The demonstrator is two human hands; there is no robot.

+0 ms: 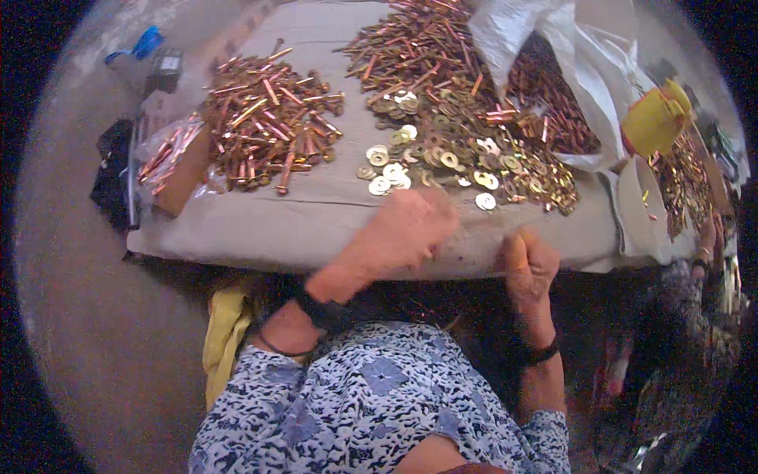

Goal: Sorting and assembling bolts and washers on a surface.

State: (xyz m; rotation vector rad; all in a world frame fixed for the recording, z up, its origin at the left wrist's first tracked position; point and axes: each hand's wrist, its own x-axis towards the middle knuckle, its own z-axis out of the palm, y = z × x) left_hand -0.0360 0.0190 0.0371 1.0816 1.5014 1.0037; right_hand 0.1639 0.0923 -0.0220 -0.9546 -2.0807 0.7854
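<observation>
Head view is darkening toward its round fisheye rim, and the clutter at far right is blurring until it is hard to make out. Motion is smearing the left hand (414, 225), so its fingertips are not showing clearly. The top edge is cutting off the back heap of bolts (418, 51), while a white plastic sack (584, 47) is hiding part of the dark fasteners (553, 103) inside it.

The left forearm is slanting up and to the right, wearing a black wristband (320, 312); the hand is bending over the front of the surface (268, 233) with its fingers drawn in. The right hand (530, 261) is pointing upward at the near edge, fingers curling in and held narrow, and its forearm is rising almost straight above a dark band (545, 351). Whether either of the hands is holding anything, one cannot tell.

A spread of flat, brassy washers (450, 158) is lying just beyond the left hand, and its right end is reaching past the right hand, a little farther off. A copper-coloured heap of bolts (268, 118) is sitting to the left of both hands, beside a cardboard box (185, 178). A yellow bag (655, 122) is standing out beyond the right hand.
</observation>
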